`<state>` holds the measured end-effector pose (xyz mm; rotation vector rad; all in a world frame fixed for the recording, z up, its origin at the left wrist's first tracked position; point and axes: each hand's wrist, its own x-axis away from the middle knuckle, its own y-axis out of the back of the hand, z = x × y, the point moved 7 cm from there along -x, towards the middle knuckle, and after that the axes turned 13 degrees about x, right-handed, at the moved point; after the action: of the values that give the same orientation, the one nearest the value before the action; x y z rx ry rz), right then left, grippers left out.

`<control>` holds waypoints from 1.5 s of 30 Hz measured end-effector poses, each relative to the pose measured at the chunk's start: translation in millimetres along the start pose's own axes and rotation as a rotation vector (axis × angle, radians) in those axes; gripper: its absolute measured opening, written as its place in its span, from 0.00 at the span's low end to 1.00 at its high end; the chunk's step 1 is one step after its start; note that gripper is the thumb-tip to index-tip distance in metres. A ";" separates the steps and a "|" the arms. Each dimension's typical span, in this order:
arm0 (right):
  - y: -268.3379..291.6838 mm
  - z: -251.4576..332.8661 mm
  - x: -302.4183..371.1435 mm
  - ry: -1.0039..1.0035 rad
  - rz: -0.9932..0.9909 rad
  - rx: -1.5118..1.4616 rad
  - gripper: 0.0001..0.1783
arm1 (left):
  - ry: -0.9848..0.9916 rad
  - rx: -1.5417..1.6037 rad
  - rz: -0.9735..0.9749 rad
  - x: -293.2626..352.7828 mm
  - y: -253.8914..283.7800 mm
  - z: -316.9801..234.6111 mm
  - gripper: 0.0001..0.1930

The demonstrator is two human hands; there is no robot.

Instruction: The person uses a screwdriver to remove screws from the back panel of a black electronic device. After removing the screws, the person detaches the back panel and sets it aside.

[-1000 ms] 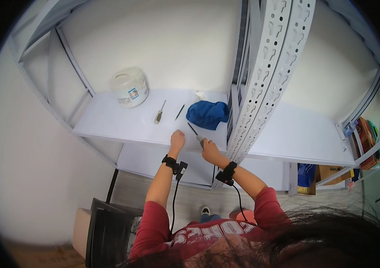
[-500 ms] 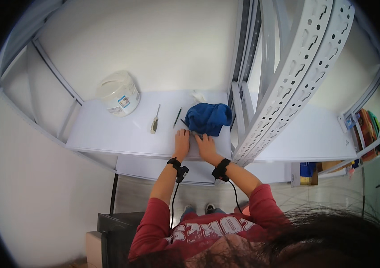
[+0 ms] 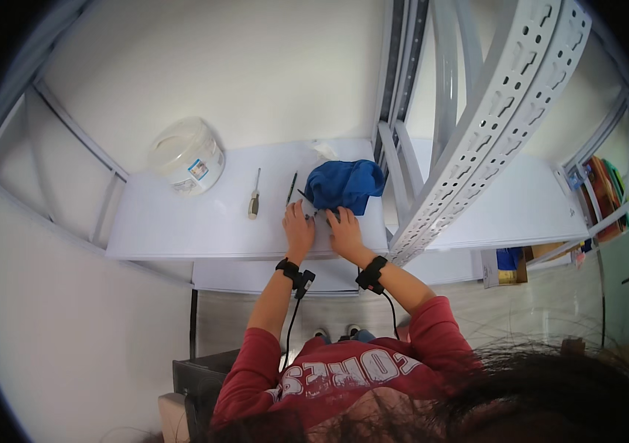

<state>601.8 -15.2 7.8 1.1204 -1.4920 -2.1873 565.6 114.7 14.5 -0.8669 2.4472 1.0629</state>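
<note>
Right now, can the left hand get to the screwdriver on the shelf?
Probably yes. The screwdriver lies in the open just left of the left hand, with only bare shelf between them.

Wall: plain white wall (image 3: 255, 66), evenly lit, at 12 o'clock.
Shelving: grey perforated metal upright (image 3: 491, 125) at 2 o'clock; white shelf board (image 3: 181, 229) at centre.
Floor: pale glossy floor (image 3: 521, 310) at 4 o'clock.

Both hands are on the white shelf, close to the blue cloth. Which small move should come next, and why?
Probably the right hand should lift the near edge of the blue cloth: its fingers already touch that edge, while the left hand rests flat on the white shelf beside a thin dark tool. What lies between the hands is too small to tell.
</note>
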 end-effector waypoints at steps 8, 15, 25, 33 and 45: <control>33.8 76.3 11.1 0.340 -0.042 -0.209 0.37 | 0.012 -0.067 -0.182 30.5 73.4 -17.7 0.19; 49.9 230.0 79.5 0.806 0.145 -0.586 0.30 | 0.220 -0.425 -0.547 161.4 246.6 -70.1 0.23; 137.0 437.0 261.7 1.405 0.218 -0.967 0.28 | 0.547 -0.967 -0.851 436.8 423.0 -159.7 0.21; 144.1 491.6 319.5 1.274 0.060 -0.680 0.38 | 0.678 -1.140 -0.655 536.4 445.6 -155.2 0.30; 146.1 480.6 328.7 1.163 -0.025 -0.653 0.31 | 0.425 -1.144 -0.642 553.8 427.9 -165.9 0.23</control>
<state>8.4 48.2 72.5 1.6419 -0.2423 -1.3152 -142.0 -0.8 70.7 -2.1714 1.3637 2.1102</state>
